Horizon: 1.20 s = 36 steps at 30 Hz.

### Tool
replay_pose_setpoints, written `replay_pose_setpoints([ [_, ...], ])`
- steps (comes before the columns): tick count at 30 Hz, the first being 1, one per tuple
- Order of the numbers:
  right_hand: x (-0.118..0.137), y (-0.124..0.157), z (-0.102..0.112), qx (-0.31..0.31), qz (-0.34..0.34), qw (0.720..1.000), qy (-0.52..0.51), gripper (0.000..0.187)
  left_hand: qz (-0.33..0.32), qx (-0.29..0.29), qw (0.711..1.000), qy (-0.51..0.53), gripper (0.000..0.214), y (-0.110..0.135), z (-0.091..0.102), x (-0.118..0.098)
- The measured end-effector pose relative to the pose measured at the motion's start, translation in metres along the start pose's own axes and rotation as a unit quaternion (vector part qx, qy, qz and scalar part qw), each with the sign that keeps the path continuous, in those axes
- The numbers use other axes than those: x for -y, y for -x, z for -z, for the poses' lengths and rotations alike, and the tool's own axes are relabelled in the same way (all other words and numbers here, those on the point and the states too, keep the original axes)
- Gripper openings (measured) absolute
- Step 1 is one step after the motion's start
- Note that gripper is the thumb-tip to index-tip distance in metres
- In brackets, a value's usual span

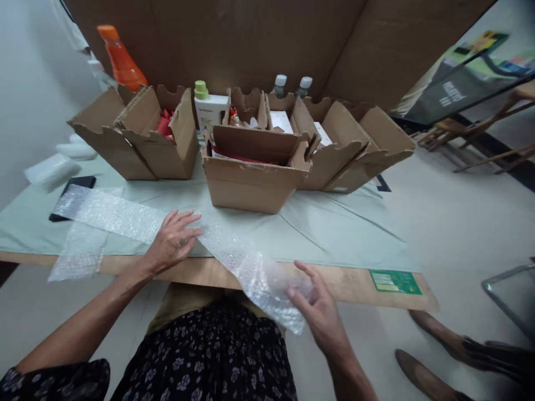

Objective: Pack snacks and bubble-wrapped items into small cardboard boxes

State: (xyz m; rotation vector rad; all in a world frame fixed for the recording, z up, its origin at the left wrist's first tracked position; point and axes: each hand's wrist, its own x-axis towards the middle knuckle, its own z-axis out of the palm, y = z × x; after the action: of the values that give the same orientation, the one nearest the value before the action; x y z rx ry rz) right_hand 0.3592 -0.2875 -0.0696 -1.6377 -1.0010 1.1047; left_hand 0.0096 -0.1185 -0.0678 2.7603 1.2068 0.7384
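Observation:
A long strip of clear bubble wrap (234, 250) runs across the table's front, its right end hanging past the edge. My left hand (173, 239) rests on the strip's middle with fingers stretched out. At the right end, my right hand (315, 303) grips the bubble wrap between thumb and fingers, slightly blurred. Another bubble wrap piece (81, 250) lies under the strip at the left and hangs over the edge. The strip's far left end covers part of a flat black object (79, 182). Just beyond my hands stands an open cardboard box (251, 181) with something dark red inside.
More open cardboard boxes (167, 159) line the back, some holding red or white items. Behind them stand an orange bottle (123, 64), a green-capped container (211, 111) and two white-capped bottles (280, 83). Another person's feet (422, 373) are at the lower right, near a metal frame (501, 284).

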Motion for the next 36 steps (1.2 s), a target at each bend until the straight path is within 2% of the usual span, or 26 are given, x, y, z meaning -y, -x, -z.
replay_pose_setpoints([
  [2, -0.004, 0.017, -0.028, 0.048, -0.029, 0.997, -0.046, 0.076, 0.018, -0.015, 0.999, -0.028, 0.029, -0.007, 0.012, 0.018],
  [4, -0.005, 0.021, -0.059, 0.069, -0.015, 0.997, -0.042, 0.075, 0.039, -0.035, 0.997, -0.056, 0.028, -0.021, 0.017, 0.037],
  [6, -0.002, 0.017, -0.086, 0.096, 0.022, 0.995, -0.021, 0.066, 0.065, -0.038, 0.995, -0.065, 0.028, -0.042, 0.013, 0.056],
  [8, 0.004, 0.011, -0.108, 0.152, 0.044, 0.987, -0.010, 0.049, 0.099, -0.014, 0.993, -0.057, 0.032, -0.060, 0.003, 0.071],
  [10, 0.010, 0.009, -0.122, 0.209, 0.039, 0.977, -0.008, 0.036, 0.125, 0.014, 0.991, -0.046, 0.045, -0.066, -0.006, 0.077],
  [11, 0.013, 0.009, -0.126, 0.231, 0.028, 0.972, -0.011, 0.034, 0.131, 0.021, 0.990, -0.040, 0.052, -0.061, -0.008, 0.075],
  [13, 0.014, 0.012, -0.130, 0.263, -0.006, 0.964, -0.038, 0.038, 0.121, 0.018, 0.992, -0.018, 0.063, -0.036, -0.004, 0.061],
  [15, 0.015, 0.014, -0.132, 0.278, -0.052, 0.954, -0.100, 0.045, 0.093, 0.021, 0.995, 0.031, 0.067, 0.005, 0.010, 0.033],
  [17, 0.018, 0.011, -0.134, 0.271, -0.090, 0.943, -0.171, 0.050, 0.072, 0.069, 0.988, 0.119, 0.072, 0.048, 0.030, -0.001],
  [19, 0.025, 0.003, -0.139, 0.266, -0.101, 0.932, -0.224, 0.052, 0.099, 0.099, 0.971, 0.192, 0.075, 0.077, 0.045, -0.031],
  [21, 0.034, -0.010, -0.145, 0.276, -0.089, 0.924, -0.249, 0.055, 0.158, 0.070, 0.961, 0.217, 0.068, 0.086, 0.045, -0.049],
  [23, 0.041, -0.022, -0.149, 0.278, -0.069, 0.925, -0.251, 0.060, 0.246, 0.016, 0.945, 0.215, 0.053, 0.078, 0.031, -0.051],
  [26, 0.045, -0.032, -0.145, 0.225, -0.005, 0.961, -0.162, 0.068, 0.338, -0.026, 0.920, 0.197, 0.050, 0.056, 0.002, -0.037],
  [28, 0.043, -0.034, -0.138, 0.178, 0.104, 0.978, -0.026, 0.060, 0.342, -0.032, 0.923, 0.171, 0.057, 0.047, -0.011, -0.027],
  [29, 0.042, -0.035, -0.136, 0.165, 0.175, 0.969, 0.053, 0.054, 0.336, -0.035, 0.928, 0.155, 0.059, 0.046, -0.015, -0.024],
  [30, 0.041, -0.036, -0.134, 0.163, 0.246, 0.946, 0.131, 0.049, 0.329, -0.038, 0.933, 0.141, 0.060, 0.045, -0.017, -0.022],
  [32, 0.038, -0.042, -0.136, 0.180, 0.357, 0.878, 0.263, 0.045, 0.314, -0.040, 0.941, 0.121, 0.059, 0.048, -0.017, -0.023],
  [34, 0.036, -0.050, -0.143, 0.201, 0.413, 0.818, 0.346, 0.040, 0.302, -0.048, 0.947, 0.096, 0.059, 0.054, -0.012, -0.027],
  [36, 0.035, -0.058, -0.150, 0.214, 0.435, 0.790, 0.374, 0.031, 0.275, -0.065, 0.957, 0.066, 0.059, 0.059, -0.003, -0.033],
])
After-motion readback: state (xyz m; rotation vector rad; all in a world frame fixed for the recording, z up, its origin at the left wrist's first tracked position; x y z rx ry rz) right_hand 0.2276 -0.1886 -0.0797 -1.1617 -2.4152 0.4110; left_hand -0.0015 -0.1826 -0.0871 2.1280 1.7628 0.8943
